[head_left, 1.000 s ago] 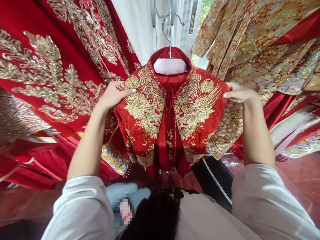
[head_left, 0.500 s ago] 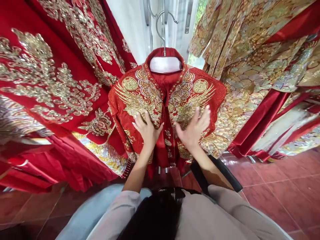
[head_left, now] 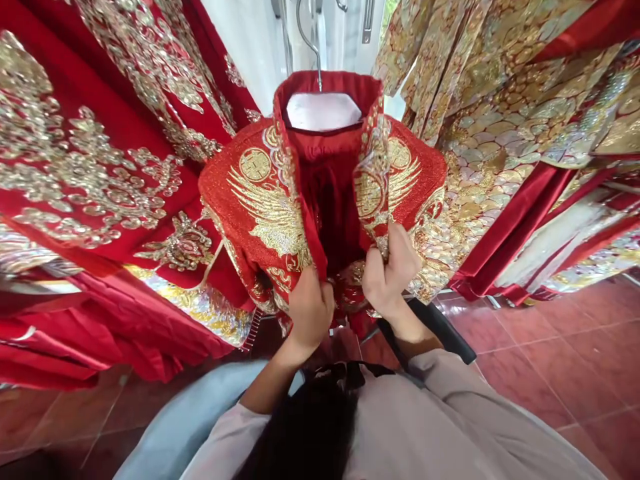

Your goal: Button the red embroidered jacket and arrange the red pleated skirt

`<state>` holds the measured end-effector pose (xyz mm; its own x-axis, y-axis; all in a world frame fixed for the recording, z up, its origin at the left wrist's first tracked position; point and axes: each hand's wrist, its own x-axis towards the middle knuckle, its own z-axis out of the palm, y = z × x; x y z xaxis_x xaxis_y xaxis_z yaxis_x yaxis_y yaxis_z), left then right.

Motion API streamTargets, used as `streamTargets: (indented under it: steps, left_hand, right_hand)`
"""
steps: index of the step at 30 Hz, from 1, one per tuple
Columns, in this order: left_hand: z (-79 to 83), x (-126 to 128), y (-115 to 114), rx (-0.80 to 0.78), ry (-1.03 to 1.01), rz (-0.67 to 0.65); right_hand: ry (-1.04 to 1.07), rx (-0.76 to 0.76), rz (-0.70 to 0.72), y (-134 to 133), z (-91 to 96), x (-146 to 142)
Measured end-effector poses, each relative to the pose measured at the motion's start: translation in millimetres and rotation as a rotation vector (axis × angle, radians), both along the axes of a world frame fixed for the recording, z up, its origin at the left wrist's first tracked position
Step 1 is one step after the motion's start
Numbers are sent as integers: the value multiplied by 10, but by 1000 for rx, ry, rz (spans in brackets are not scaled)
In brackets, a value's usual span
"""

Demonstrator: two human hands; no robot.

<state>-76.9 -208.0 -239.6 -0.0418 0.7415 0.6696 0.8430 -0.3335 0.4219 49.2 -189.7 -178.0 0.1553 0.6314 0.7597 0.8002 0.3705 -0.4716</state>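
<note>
Closest to the person, both hands grip the front edges of the red gold-embroidered jacket (head_left: 260, 200): left hand (head_left: 310, 310) closed on the 9 o'clock panel, right hand (head_left: 389, 277) pinching the 3 o'clock panel. Beyond, at 12 o'clock, the jacket hangs from a metal hanger (head_left: 311, 40), flanked by other embroidered garments (head_left: 90, 147).

Metal hanger (head_left: 309, 41) carrying red embroidered jacket (head_left: 260, 200), tiled floor (head_left: 550, 373) below
</note>
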Motion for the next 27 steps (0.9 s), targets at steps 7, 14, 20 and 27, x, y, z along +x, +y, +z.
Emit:
streamTargets:
  steps: [7, 14, 20, 27]
  left_hand:
    - [-163, 289, 651, -207, 138, 40]
    - [-964, -35, 700, -156, -6, 133]
    - [-1327, -84, 262, -221, 23, 144]
    - [-1152, 247, -323, -346, 45, -66]
  right_hand:
    - [-5, -107, 66, 574, -320, -198]
    - [89, -81, -130, 701, -1144, -162]
    - [241, -123, -38, 408, -1432, -108]
    - [350, 135, 167, -49, -1162, -380]
